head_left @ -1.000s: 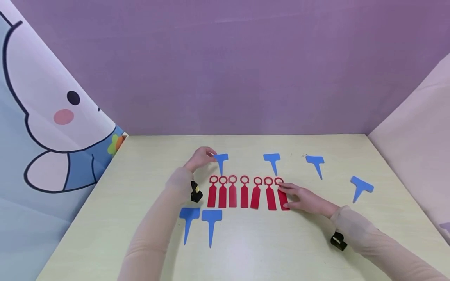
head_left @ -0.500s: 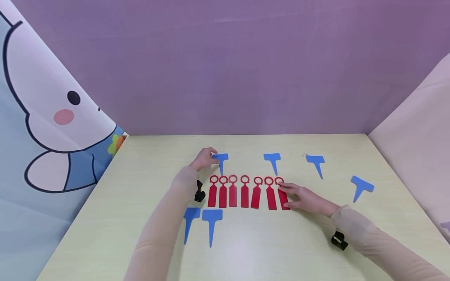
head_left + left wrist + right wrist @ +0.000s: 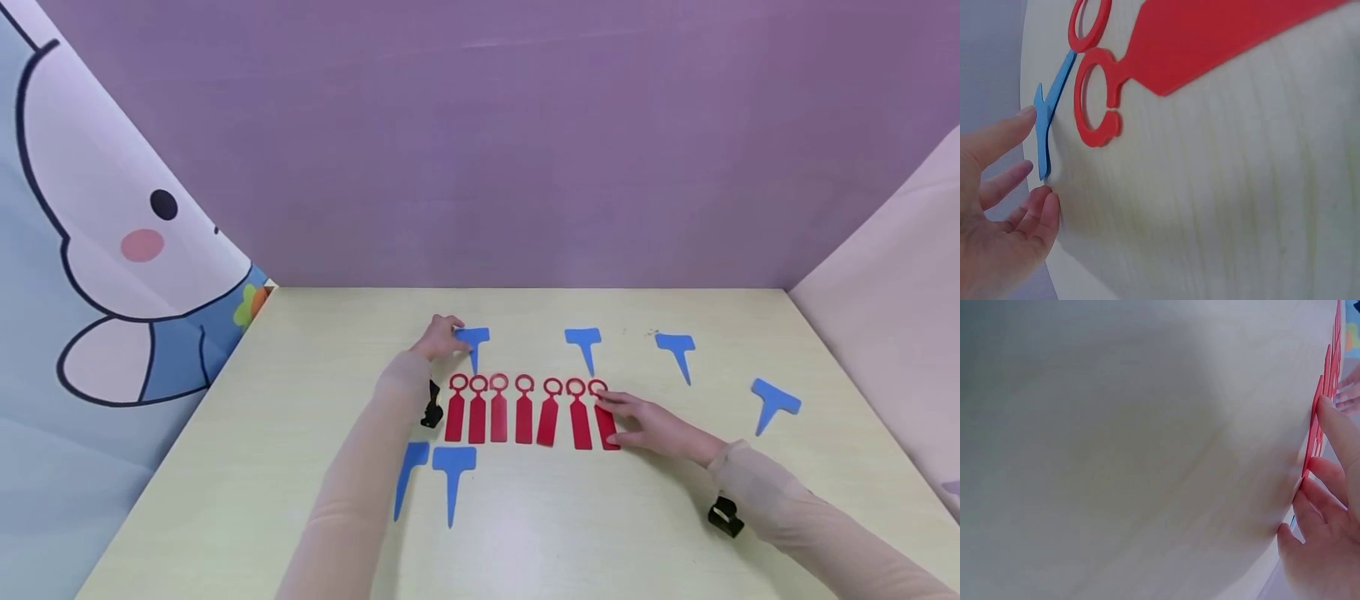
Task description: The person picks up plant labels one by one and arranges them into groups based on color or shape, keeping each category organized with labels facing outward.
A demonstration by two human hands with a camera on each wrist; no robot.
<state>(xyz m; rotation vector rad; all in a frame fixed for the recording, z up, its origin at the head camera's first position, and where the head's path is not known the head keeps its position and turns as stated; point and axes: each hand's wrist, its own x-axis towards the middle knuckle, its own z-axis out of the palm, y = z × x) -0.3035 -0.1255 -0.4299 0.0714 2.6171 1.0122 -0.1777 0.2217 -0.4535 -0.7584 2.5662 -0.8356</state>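
From where I stand, the left hand (image 3: 441,337) has its fingers loosely curved and parted from the thumb. The thumb touches the crossbar of a blue T-shaped marker (image 3: 476,336) lying on the table (image 3: 570,533), without gripping it (whether the index fingertip also makes contact, I cannot tell). The marker's stem points toward the person, its tip just beside the rings of the red row.

The right hand (image 3: 651,423) is spread, thumb well apart from the fingers, and has taken hold of nothing. It touches the rightmost red tag (image 3: 603,421), thumb at the near end, fingertips by the ring end.

Six other red tags (image 3: 524,421) extend leftward from it, rings on the far side; the three at the right of the row sit slightly askew. Beyond the row lie a second blue marker (image 3: 582,337), a third (image 3: 676,342) and, farthest right and most turned, a fourth (image 3: 777,397). Nearer the person lie two more blue markers (image 3: 455,457), one partly hidden by the left sleeve (image 3: 348,492).

A purple backdrop (image 3: 525,150) stands behind the table.
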